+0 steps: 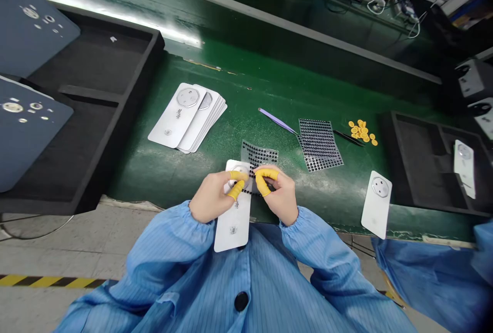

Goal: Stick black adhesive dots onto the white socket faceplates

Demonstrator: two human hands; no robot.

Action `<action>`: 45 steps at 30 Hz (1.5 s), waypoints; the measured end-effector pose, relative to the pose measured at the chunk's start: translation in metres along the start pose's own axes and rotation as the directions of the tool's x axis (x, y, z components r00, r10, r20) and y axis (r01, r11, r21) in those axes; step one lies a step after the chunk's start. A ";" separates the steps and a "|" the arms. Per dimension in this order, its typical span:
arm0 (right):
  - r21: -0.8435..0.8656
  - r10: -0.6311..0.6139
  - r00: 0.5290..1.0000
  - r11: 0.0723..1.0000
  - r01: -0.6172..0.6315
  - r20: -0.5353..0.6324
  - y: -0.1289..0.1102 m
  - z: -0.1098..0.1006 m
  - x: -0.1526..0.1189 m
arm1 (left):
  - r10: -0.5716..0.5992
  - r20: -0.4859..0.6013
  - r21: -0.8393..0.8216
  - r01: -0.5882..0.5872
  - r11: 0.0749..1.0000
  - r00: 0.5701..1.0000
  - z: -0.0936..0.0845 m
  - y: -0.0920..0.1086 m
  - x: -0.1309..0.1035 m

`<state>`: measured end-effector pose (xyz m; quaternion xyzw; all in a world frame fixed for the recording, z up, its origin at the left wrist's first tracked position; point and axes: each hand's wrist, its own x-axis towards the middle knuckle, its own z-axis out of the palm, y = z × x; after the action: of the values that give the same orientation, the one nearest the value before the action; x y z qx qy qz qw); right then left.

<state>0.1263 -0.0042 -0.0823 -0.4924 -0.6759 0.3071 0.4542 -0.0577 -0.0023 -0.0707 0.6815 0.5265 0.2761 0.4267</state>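
A white panel [232, 225] with a round emblem near its top lies at the bench's front edge, partly over a clear sheet of black dots [262, 155]. My left hand [213, 195], with yellow finger covers, is over the panel's upper part; its thumb and finger are pinched, and what they hold is too small to name. My right hand [280, 195] is beside the panel's right edge, over the dotted sheet. Its covered thumb and forefinger curve together near the dots, with any small item between their tips not clear.
A stack of white panels [173, 122] sits left, beside a black tray [131, 102]. Purple tweezers [278, 121], a larger dotted sheet [319, 143], black tweezers [348, 138] and yellow finger covers [362, 131] lie right. Another panel [376, 204] overhangs the edge near a right tray [404, 168].
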 end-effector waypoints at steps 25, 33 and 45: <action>-0.062 -0.591 0.801 0.800 0.597 0.096 -0.087 0.029 0.049 | 0.075 -0.807 0.193 0.142 0.971 0.586 -0.039 0.044 -0.079; -0.213 -0.662 0.665 0.635 0.743 0.347 -0.085 -0.001 0.033 | 0.086 -0.685 0.124 -0.001 0.992 0.723 -0.012 0.052 -0.075; -0.145 -0.653 0.674 0.672 0.726 0.346 -0.079 -0.012 0.032 | 0.166 -0.602 0.145 -0.098 0.985 0.781 -0.014 0.061 -0.067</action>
<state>0.1036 -0.0004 0.0003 -0.2086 -0.9018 0.0783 0.3703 -0.0591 -0.0669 -0.0059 0.6122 0.6010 0.4825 0.1766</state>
